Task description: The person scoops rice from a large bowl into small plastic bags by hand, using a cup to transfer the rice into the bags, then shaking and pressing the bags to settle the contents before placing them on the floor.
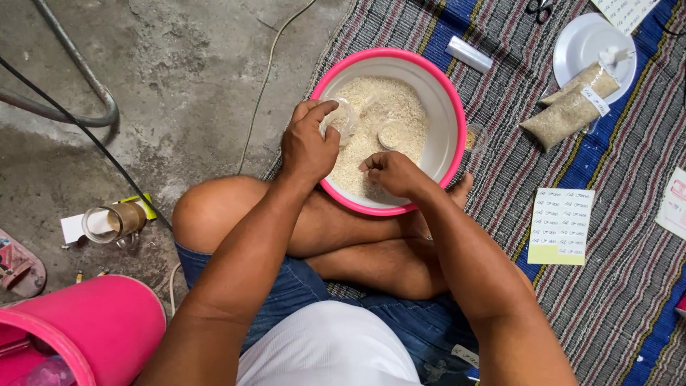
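**Hands in the rice bowl**

A pink-rimmed bowl of rice is set on the striped mat, against the crossed legs. The left hand is held over the near-left rim, its fingers curled around a small clear bag, which is gripped above the rice. The right hand is lowered into the rice at the near side, fingertips drawn together; what they pinch cannot be told. A small round cup lies in the rice just beyond it. Two filled bags rest partly on a white plate further right. A label sheet lies on the mat. A glass jar lies on the concrete, near a pink bucket.
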